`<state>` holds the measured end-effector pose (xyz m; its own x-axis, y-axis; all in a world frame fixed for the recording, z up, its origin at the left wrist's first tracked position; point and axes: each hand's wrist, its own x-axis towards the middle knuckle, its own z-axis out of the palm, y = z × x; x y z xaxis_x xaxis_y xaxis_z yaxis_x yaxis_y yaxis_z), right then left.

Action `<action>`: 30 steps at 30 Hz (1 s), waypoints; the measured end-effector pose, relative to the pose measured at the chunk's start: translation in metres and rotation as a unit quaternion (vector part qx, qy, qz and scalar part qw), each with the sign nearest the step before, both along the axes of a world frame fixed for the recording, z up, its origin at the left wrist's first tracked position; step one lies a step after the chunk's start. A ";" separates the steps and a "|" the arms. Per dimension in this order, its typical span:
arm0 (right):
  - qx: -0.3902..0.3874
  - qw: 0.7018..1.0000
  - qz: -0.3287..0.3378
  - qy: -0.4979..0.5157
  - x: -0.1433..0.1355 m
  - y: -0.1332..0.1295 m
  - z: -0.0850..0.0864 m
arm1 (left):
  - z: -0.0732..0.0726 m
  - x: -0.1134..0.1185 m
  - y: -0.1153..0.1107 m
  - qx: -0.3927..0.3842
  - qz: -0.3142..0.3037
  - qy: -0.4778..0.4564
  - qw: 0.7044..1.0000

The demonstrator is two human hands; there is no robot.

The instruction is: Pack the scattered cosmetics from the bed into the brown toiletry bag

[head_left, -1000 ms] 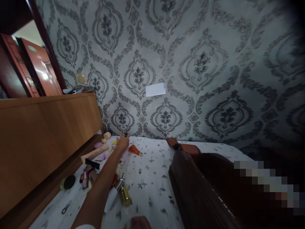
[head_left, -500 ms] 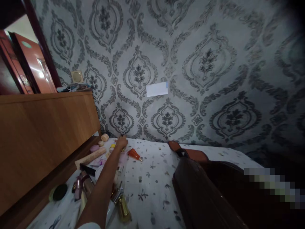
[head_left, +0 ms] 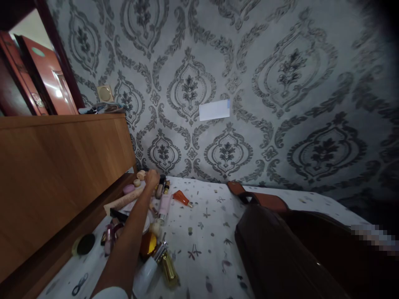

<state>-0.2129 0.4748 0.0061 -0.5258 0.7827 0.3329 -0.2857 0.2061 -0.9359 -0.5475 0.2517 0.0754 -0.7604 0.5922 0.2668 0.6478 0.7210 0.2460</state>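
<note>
A peach jar sits at nine o'clock from a person's left hand, which has just shifted toward it, bringing the reach to the jar's side; with the fingertips hidden, whether they grip anything cannot be told. Half a second earlier, the hand largely masks a dark-capped bottle, now bared near four o'clock, with a pink tube at five. Farther out at four, an orange bottle and brown bag rest on a printed sheet.
</note>
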 end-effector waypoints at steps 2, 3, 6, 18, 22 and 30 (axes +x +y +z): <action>-0.014 1.000 0.007 0.019 -0.001 0.002 -0.002 | -0.002 -0.010 -0.009 0.010 0.031 0.017 0.999; -0.020 0.999 0.009 0.028 -0.001 0.002 -0.003 | -0.004 -0.015 -0.014 0.015 0.045 0.023 0.999; -0.033 0.998 0.011 0.043 -0.002 -0.001 -0.001 | -0.008 -0.027 -0.026 0.025 0.073 0.024 0.997; -0.035 0.999 0.008 -0.003 -0.002 -0.018 0.017 | 0.002 -0.059 -0.032 0.079 0.101 -0.026 0.991; -0.026 0.999 0.001 -0.034 -0.002 -0.012 0.012 | -0.009 -0.055 -0.028 0.071 0.070 -0.019 0.995; -0.005 0.999 -0.011 -0.046 0.000 0.004 -0.002 | -0.006 -0.058 -0.020 0.068 0.071 -0.009 0.995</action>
